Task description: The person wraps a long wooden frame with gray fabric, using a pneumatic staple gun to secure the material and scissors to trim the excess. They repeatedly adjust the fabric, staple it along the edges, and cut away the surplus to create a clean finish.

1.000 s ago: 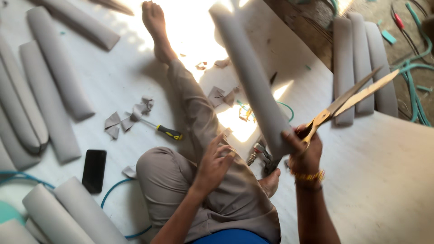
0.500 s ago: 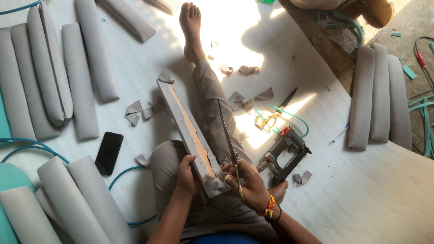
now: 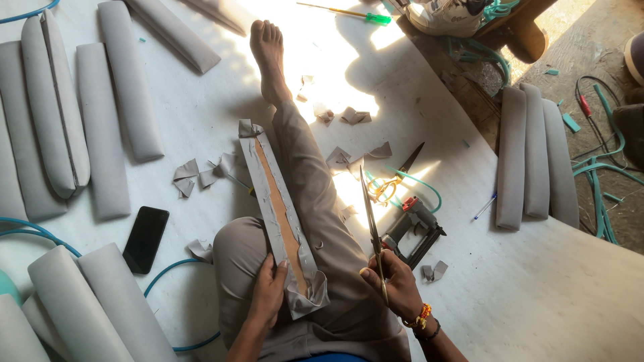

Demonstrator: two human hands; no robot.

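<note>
Grey fabric is wrapping a long narrow upholstered panel (image 3: 280, 221) that is lying along the person's outstretched trousered leg (image 3: 315, 201), its bare brown wooden back facing up. Its long axis is running from the lap toward the bare foot (image 3: 267, 50), the far end pointing up and slightly left in the head view, the near end ending in loose bunched cloth. The left hand (image 3: 270, 293) is gripping the near end from the left side, fingers curled over the edge. The right hand (image 3: 397, 289) is closed around the handles of long dark-bladed scissors (image 3: 373, 228), whose blades are pointing away from the body, almost parallel to the panel and just to its right; whether the blades are parted is hard to tell. A black and red pneumatic staple gun (image 3: 412, 228) is lying on the white floor sheet (image 3: 537, 295) beside the right hand. A black phone (image 3: 145, 238) is lying left of the knee, among grey padded cushions (image 3: 100, 141).
</note>
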